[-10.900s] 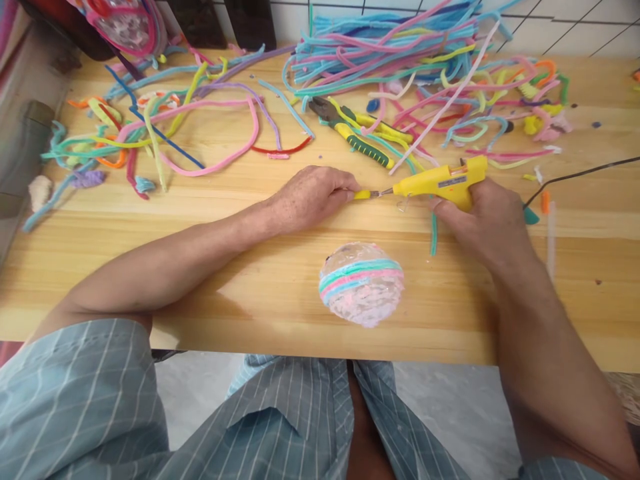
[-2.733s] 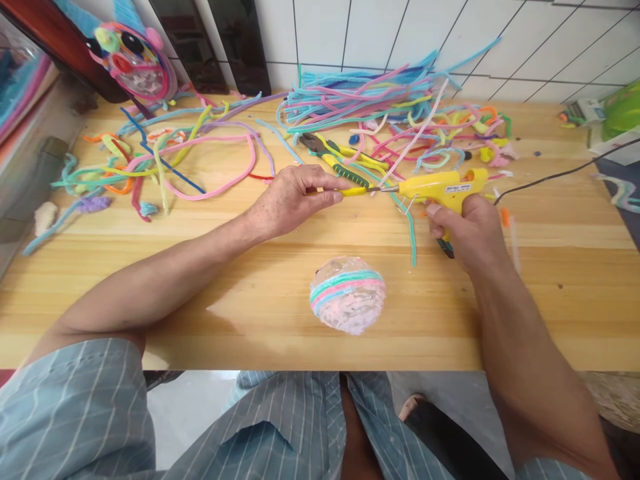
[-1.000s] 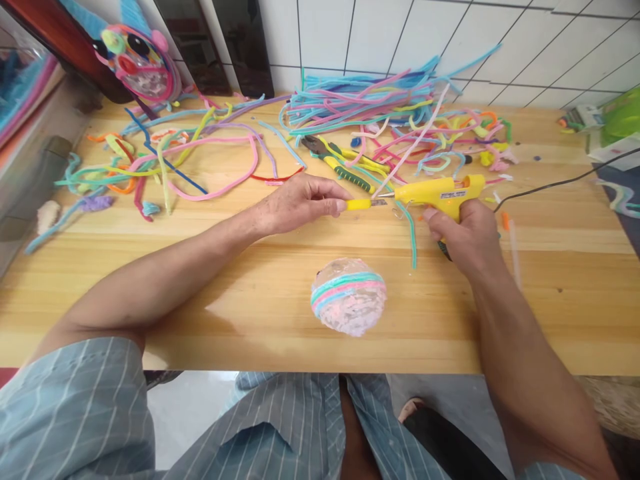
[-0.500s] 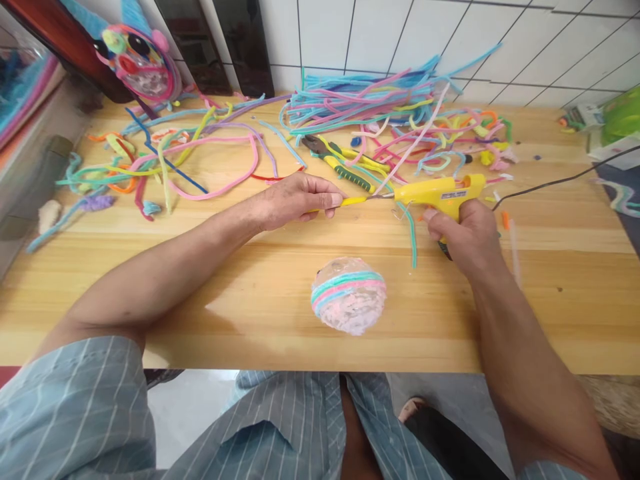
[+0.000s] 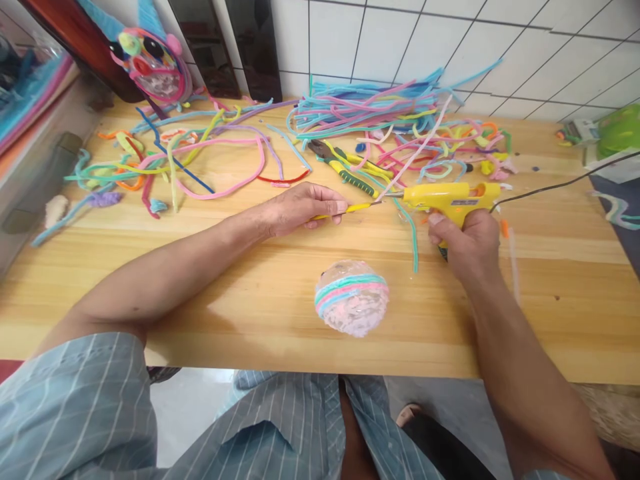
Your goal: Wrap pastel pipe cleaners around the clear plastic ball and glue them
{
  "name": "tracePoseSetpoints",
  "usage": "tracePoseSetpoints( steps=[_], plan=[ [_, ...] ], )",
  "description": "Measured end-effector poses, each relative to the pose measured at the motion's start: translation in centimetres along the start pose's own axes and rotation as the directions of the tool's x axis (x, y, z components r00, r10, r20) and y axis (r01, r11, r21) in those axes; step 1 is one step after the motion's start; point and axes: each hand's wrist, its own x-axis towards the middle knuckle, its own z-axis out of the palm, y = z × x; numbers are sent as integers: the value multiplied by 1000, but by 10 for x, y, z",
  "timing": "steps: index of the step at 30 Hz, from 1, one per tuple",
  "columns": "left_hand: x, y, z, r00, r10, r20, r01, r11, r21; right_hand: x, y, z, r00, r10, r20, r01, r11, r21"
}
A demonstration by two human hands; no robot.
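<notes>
My left hand (image 5: 303, 210) is closed around a slim yellow-handled tool (image 5: 358, 208) with a thin dark tip pointing right; its exact kind is unclear. My right hand (image 5: 473, 247) grips a yellow hot glue gun (image 5: 440, 196) by its handle, fingers partly hidden. The gun's metal nozzle is at the tool's tip; whether they touch I cannot tell. Below, between my arms, sits a round whitish ball (image 5: 352, 310) banded with green, pink and blue strips. A pale pink pipe cleaner (image 5: 420, 148) slants up from beside the nozzle, and a green one (image 5: 415, 247) lies under it.
Yellow-green pliers (image 5: 357, 179) lie behind my left hand. A bundle of pipe cleaners (image 5: 365, 110) rests by the tiled wall, with loose pieces (image 5: 200, 157) at left. A decorated face figure (image 5: 155, 73) stands back left. The gun's black cord (image 5: 565, 184) runs right.
The view has shifted slightly, so the scene sits a little lower and further right. The nozzle now appears slightly farther along from the tool's tip. Both hands keep their holds.
</notes>
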Motion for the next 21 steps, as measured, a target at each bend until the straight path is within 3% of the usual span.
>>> tracePoseSetpoints(
  steps=[6, 9, 14, 21],
  plan=[
    [2, 2, -3, 992, 38, -118, -40, 999, -13, 2, 3, -1, 1000, 6, -25, -3, 996, 94],
    [2, 1, -4, 979, 117, -168, -120, 993, -6, 3, 6, -3, 999, 26, -23, -25, 999, 37],
    [2, -5, -4, 962, 252, -109, -248, 968, 46, 2, 9, -5, 999, 30, 14, -29, 998, -54],
    [3, -9, -4, 958, 284, -29, -277, 950, 143, 1, 8, -5, 999, -50, 1, 50, 999, 0]
  ],
)
